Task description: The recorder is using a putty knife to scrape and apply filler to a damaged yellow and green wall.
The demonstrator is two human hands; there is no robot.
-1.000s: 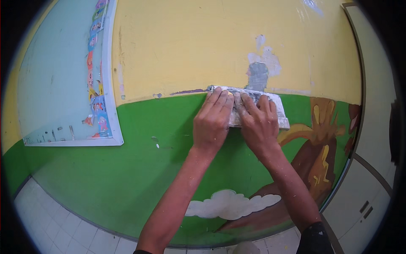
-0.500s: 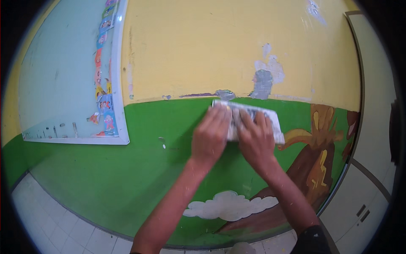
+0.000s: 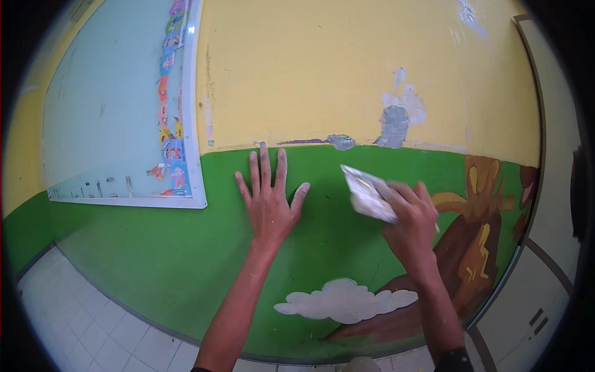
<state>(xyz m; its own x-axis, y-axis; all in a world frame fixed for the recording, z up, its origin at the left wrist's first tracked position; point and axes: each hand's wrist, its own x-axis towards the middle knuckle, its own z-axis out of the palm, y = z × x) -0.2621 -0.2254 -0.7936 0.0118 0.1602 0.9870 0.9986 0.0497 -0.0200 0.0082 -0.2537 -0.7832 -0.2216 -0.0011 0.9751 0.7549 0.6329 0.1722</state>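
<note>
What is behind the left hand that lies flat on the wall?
Behind the left hand is the green band of the wall. The paint directly under the palm is covered, so its condition cannot be seen.

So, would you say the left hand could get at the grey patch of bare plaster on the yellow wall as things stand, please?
Probably yes. The left hand lies flat and empty on the green wall, and nothing stands between it and the grey patch up to its right. The right hand, holding the sheet, sits lower.

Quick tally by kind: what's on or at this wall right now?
Hands: 2, left hand flat on the green wall, right hand
Sanding sheet: 1, in the right hand
Whiteboard: 1
Painted cloud: 1
Painted tree: 1
Total: 6
</note>
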